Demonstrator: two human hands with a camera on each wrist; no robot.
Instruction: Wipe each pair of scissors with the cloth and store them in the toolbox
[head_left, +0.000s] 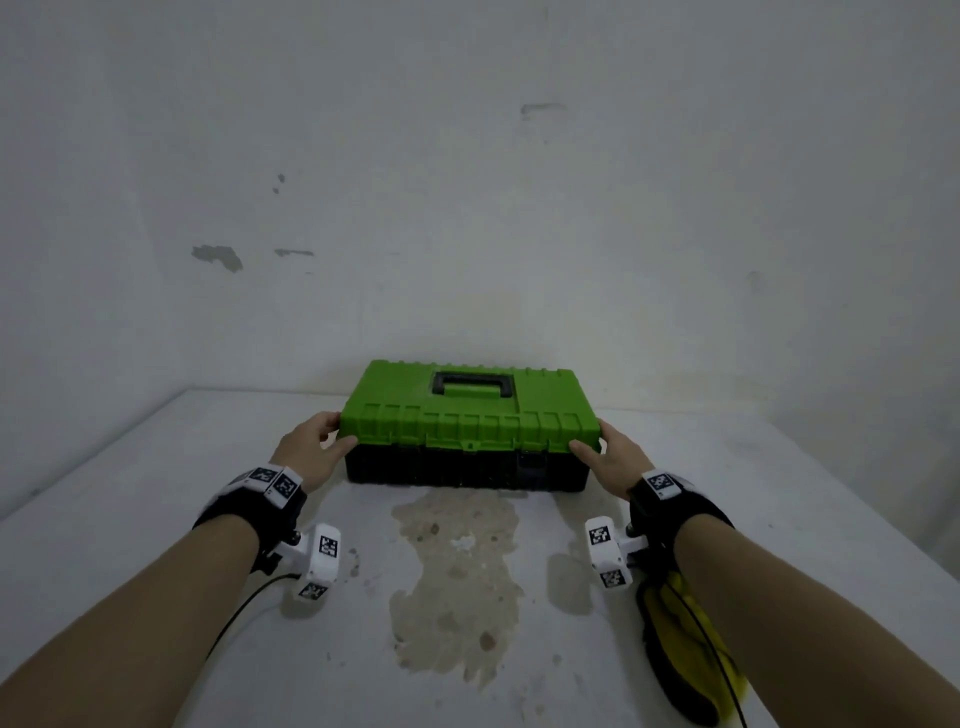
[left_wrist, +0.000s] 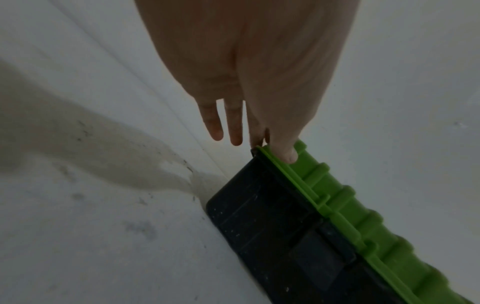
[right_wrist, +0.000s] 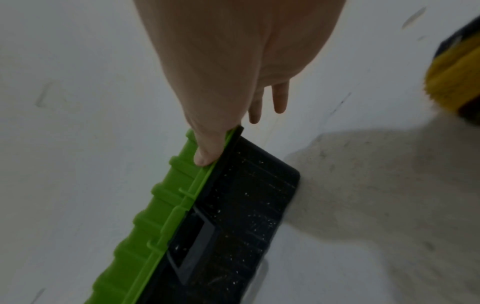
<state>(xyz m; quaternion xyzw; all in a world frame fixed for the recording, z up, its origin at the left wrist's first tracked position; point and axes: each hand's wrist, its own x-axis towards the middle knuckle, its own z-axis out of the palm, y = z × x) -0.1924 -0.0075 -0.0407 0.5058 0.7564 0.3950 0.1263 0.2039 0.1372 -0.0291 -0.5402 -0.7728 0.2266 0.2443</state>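
— What is lying nearest to you?

— The cloth (head_left: 680, 639), yellow with a dark edge, is lying on the tabletop (head_left: 156, 545) under my right forearm, near the front edge. A brownish stain (head_left: 457, 577) is spreading over the middle of the tabletop, between my arms.

— And your hands?

— My left hand (head_left: 311, 452) is gripping the left front corner of the toolbox (head_left: 462, 431); my right hand (head_left: 608, 457) is gripping the right front corner. On each side my thumb is pressing on the front of the green lid (head_left: 467, 410) just above the seam, and the other fingers are reaching round the end of the box. In the left wrist view two fingers (left_wrist: 215, 123) are hanging straight past the corner, touching nothing I can see.

— Is the box open?

— The lid is lying down on the black base (head_left: 457, 470). A latch (right_wrist: 197, 236) is sitting in the front of the base. The black handle (head_left: 472, 383) is lying flat in the lid's top.

— Where is the box standing?

— On the tabletop, at the far side, close to the white wall (head_left: 467, 182).

— And the scissors?

— I am seeing none in any view.
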